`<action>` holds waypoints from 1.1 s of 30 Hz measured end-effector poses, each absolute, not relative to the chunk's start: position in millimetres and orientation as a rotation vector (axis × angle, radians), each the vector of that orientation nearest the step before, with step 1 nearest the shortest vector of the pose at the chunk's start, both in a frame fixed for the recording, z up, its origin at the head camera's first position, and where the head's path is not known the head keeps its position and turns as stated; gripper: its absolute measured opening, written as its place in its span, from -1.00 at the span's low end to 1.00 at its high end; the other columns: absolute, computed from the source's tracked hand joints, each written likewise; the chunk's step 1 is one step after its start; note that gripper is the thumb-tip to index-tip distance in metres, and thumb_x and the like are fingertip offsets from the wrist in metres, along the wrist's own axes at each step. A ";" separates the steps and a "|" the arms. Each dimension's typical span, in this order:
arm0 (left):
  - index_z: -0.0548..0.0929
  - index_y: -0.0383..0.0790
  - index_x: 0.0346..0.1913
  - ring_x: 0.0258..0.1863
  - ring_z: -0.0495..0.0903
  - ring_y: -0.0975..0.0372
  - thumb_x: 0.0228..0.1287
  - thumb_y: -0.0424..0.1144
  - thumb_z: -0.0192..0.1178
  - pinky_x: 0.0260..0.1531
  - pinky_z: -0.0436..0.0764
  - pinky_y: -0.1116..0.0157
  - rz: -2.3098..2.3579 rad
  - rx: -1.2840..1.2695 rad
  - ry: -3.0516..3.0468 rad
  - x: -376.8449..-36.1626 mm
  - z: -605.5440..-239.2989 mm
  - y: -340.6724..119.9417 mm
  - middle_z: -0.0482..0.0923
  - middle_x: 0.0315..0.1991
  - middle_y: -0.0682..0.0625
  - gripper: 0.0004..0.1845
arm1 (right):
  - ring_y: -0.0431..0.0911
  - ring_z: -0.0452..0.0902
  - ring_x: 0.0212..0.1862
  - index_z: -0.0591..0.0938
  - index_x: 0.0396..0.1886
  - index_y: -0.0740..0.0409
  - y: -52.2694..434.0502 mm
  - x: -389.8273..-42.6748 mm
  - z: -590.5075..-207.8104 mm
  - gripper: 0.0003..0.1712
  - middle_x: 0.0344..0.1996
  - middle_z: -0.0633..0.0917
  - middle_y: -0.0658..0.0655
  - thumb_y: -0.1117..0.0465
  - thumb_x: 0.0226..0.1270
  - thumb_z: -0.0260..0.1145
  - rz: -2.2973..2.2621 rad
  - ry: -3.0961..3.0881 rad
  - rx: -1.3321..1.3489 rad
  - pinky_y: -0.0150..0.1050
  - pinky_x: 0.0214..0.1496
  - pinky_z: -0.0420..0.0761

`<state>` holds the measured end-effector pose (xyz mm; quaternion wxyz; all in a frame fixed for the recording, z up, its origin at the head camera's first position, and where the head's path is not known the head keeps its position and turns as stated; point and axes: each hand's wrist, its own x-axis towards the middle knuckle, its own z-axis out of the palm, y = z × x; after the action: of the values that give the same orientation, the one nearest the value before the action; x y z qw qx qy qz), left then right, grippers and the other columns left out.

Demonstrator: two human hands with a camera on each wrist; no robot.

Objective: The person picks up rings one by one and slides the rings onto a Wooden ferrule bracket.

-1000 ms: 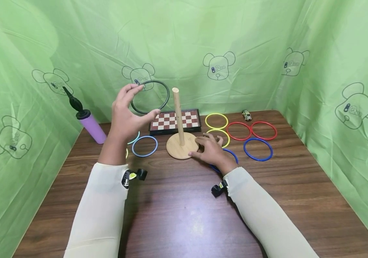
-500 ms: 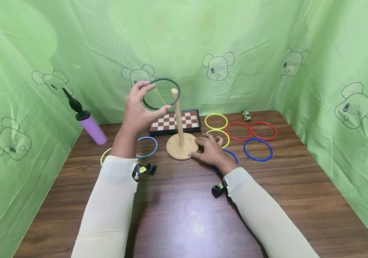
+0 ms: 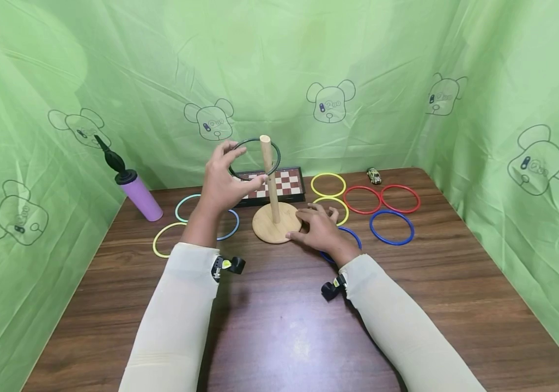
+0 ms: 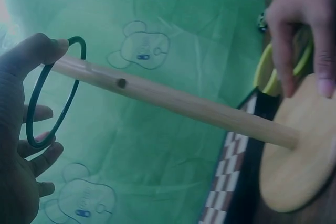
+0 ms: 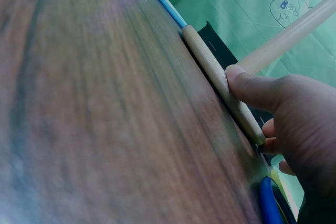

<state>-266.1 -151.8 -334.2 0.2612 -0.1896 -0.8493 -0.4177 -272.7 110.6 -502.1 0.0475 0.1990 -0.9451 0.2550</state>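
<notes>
While the left arm is raised from the table with the elbow low, the left hand [image 3: 223, 182] stands upright just left of the wooden peg [image 3: 269, 174]. Its fingers and thumb pinch the rim of a dark green ring [image 3: 255, 158], so this hand is closed around the ring. The ring is in the air, tilted, and its hoop is already around the top of the peg, near the tip; in the left wrist view the peg [image 4: 173, 100] passes through the ring [image 4: 50, 95], and the thumb is on the upper rim while the other fingers are at the lower rim.

The right arm lies low over the table. The right hand [image 3: 321, 228] rests on the right edge of the round wooden base [image 3: 272, 223], fingers spread and mostly straight, so it is open and only presses. In the right wrist view the thumb [image 5: 252, 85] touches the edge of the base [image 5: 220, 80].

Around the base lie other rings: a blue ring [image 3: 232, 220] and a yellow ring [image 3: 162, 245] to the left, two red rings [image 3: 382, 198] to the right. A chessboard [image 3: 286, 182] is behind the peg, and a purple pump [image 3: 137, 196] is far left.
</notes>
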 end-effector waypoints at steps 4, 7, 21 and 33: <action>0.69 -0.47 0.33 0.44 0.49 -0.23 -0.02 -0.16 0.73 0.46 0.49 -0.17 -1.131 -0.508 -2.320 -265.6 -348.5 -150.2 0.48 0.43 -0.36 -0.17 | 0.22 0.29 0.66 0.67 0.47 0.08 111.0 -272.7 -501.3 -0.08 0.47 0.66 0.16 -0.36 0.27 0.58 0.774 -2.884 0.604 0.49 0.55 -0.09; 0.68 -0.48 0.34 0.40 0.52 -0.24 -0.02 -0.16 0.72 0.39 0.54 -0.17 -1.141 -0.494 -2.332 -264.6 -359.8 -149.5 0.48 0.45 -0.37 -0.16 | 0.23 0.29 0.66 0.67 0.46 0.08 110.8 -272.9 -501.2 -0.08 0.47 0.67 0.16 -0.35 0.27 0.59 0.778 -2.883 0.603 0.50 0.55 -0.09; 0.73 -0.40 0.32 0.47 0.48 -0.25 0.02 -0.11 0.73 0.46 0.50 -0.22 -1.157 -0.507 -2.397 -262.8 -414.5 -146.9 0.49 0.47 -0.33 -0.21 | 0.22 0.29 0.66 0.67 0.48 0.06 110.9 -272.7 -503.0 -0.08 0.48 0.66 0.15 -0.37 0.29 0.57 0.764 -2.891 0.604 0.51 0.55 -0.09; 0.66 -0.36 0.42 0.61 0.33 -0.23 0.09 -0.06 0.70 0.56 0.36 -0.30 -1.231 -0.427 -2.529 -257.5 -446.8 -140.8 0.38 0.59 -0.30 -0.16 | 0.24 0.26 0.68 0.66 0.48 0.08 110.8 -273.3 -500.7 -0.07 0.48 0.66 0.15 -0.37 0.28 0.57 0.755 -2.891 0.585 0.53 0.56 -0.09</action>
<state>-257.5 -140.8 -446.8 0.1478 -0.1484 -0.8792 -0.4281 -273.3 110.8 -500.7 0.0485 0.1920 -0.9484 0.2477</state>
